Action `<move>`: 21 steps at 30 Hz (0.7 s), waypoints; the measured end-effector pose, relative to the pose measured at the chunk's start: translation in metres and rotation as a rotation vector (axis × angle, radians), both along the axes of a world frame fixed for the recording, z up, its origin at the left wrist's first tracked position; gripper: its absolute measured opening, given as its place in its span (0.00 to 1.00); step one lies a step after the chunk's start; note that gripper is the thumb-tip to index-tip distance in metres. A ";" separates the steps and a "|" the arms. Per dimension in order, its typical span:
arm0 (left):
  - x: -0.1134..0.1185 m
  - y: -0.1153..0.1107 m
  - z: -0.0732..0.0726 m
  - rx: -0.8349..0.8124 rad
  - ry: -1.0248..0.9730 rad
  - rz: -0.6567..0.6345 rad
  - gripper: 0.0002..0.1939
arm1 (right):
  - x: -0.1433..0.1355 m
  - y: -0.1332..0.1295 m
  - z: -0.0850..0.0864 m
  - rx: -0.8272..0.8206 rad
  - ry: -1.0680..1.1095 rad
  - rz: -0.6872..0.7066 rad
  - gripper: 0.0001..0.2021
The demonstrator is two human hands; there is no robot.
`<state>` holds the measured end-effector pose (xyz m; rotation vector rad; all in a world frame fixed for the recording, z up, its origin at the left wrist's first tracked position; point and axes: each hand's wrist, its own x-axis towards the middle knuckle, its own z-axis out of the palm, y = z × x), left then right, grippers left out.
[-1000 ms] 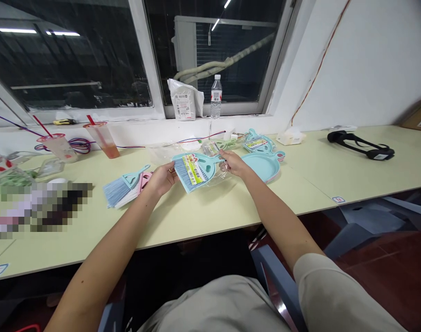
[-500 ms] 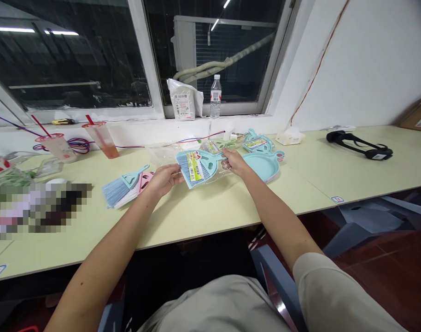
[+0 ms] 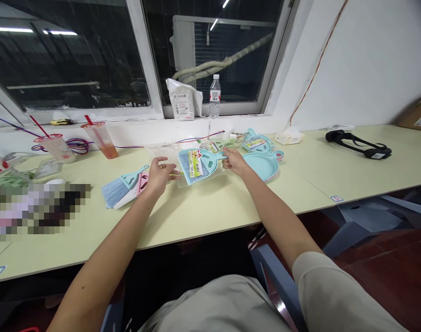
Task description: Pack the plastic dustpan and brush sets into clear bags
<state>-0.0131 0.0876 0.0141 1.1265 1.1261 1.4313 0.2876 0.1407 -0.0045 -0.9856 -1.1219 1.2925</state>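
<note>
A packaged brush and dustpan set (image 3: 197, 165), light blue with a yellow label, hangs over the table in clear wrap. My right hand (image 3: 234, 161) is closed round its handle. Just left of the set is my left hand (image 3: 160, 175), fingers apart, close to the edge of the wrap. Loose brushes lie left of that hand: a blue one (image 3: 119, 189) and a pink one with white bristles (image 3: 127, 198). A light blue dustpan (image 3: 263, 165) rests beyond my right hand, with another wrapped blue set (image 3: 257, 142) behind it.
Two cups with red straws (image 3: 56, 147) (image 3: 102, 140) stand at the back left of the table (image 3: 203, 210). A water bottle (image 3: 215, 97) and a white package (image 3: 183, 102) are on the sill. A black headset-like device (image 3: 359, 145) lies on the right.
My left hand has let go of the wrapped set's left edge and its fingers have spread. The set has turned slightly in my right hand, which has hardly moved.
</note>
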 end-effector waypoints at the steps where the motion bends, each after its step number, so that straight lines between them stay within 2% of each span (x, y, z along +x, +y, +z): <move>1: 0.002 -0.001 0.000 -0.014 -0.002 -0.021 0.25 | 0.000 0.001 -0.001 0.000 0.000 -0.006 0.24; 4: 0.006 -0.004 0.000 -0.032 0.016 -0.101 0.23 | -0.001 0.002 -0.002 0.010 0.011 -0.025 0.24; 8: 0.008 -0.009 -0.001 0.054 0.157 -0.172 0.14 | -0.003 0.003 -0.003 0.021 0.031 -0.051 0.24; 12: 0.010 -0.012 -0.003 0.093 0.197 -0.215 0.16 | -0.005 0.004 -0.004 0.022 0.052 -0.058 0.25; 21: 0.014 -0.017 0.003 0.049 0.216 -0.256 0.17 | -0.005 0.004 -0.005 0.017 0.061 -0.058 0.26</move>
